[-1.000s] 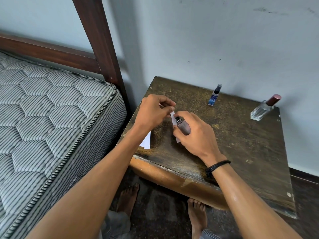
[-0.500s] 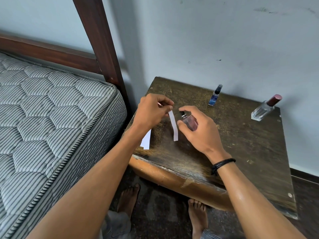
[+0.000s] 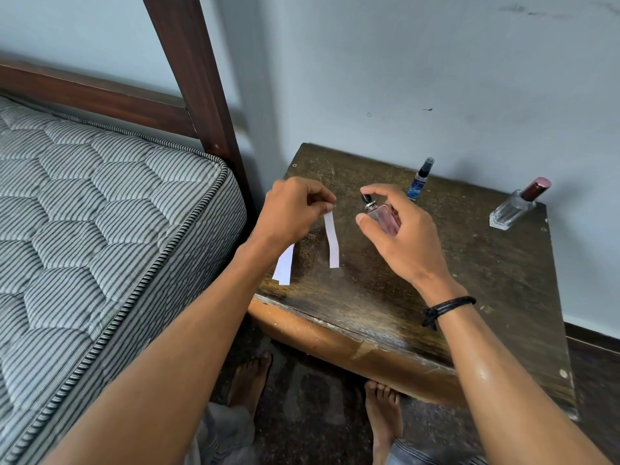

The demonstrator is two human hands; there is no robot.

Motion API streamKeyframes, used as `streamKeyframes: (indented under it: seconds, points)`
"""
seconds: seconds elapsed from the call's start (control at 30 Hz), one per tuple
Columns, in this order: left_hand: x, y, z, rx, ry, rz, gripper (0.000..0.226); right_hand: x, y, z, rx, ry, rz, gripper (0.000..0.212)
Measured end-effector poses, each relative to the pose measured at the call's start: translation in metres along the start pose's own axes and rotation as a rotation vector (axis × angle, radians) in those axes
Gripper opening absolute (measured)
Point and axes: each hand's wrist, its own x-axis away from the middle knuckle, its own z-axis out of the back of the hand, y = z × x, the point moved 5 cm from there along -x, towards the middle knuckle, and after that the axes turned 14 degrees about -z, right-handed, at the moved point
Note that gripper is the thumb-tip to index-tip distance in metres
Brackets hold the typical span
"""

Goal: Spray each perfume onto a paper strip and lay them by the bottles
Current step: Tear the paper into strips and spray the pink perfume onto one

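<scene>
My left hand (image 3: 295, 213) pinches the top of a white paper strip (image 3: 331, 239), which hangs down over the dark wooden table (image 3: 419, 297). My right hand (image 3: 399, 229) grips a small pink perfume bottle (image 3: 384, 216) with a black nozzle, the index finger arched over the nozzle, which points toward the strip. A gap separates bottle and strip. More white strips (image 3: 284, 266) lie on the table's left edge, partly hidden by my left wrist. A small blue spray bottle (image 3: 419, 181) and a clear bottle with a maroon cap (image 3: 516, 206) stand at the back.
A striped mattress (image 3: 100, 229) on a dark wooden bed frame (image 3: 194, 78) sits close to the table's left. A grey wall (image 3: 436, 78) backs the table. My bare feet (image 3: 382, 411) stand on the dark floor under the table's front edge.
My hands have moved apart and lifted. The strip, earlier against the bottle, now hangs free to its left. My right hand has raised the bottle upright with a finger over the nozzle.
</scene>
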Motion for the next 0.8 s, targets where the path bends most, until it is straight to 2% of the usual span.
streamKeyframes:
  seconds: [0.13, 0.47, 0.67, 0.73, 0.8]
  points:
    - [0.000, -0.001, -0.003, -0.037, -0.022, -0.014, 0.011, -0.004, 0.004, 0.002, -0.061, 0.010, -0.043, 0.036]
    - [0.005, 0.007, -0.013, -0.225, -0.101, -0.142, 0.007, -0.007, 0.002, 0.003, -0.249, 0.021, -0.167, 0.028]
    - [0.001, 0.004, -0.001, -0.250, 0.069, -0.210, 0.006, -0.011, 0.011, 0.002, -0.303, 0.023, -0.241, 0.031]
    - [-0.001, 0.000, 0.006, -0.262, 0.127, -0.183, 0.010, -0.012, 0.011, 0.002, -0.326, 0.028, -0.262, 0.031]
    - [-0.002, -0.007, 0.009, -0.251, 0.091, -0.116, 0.020, -0.012, 0.011, 0.003, -0.349, 0.034, -0.279, 0.030]
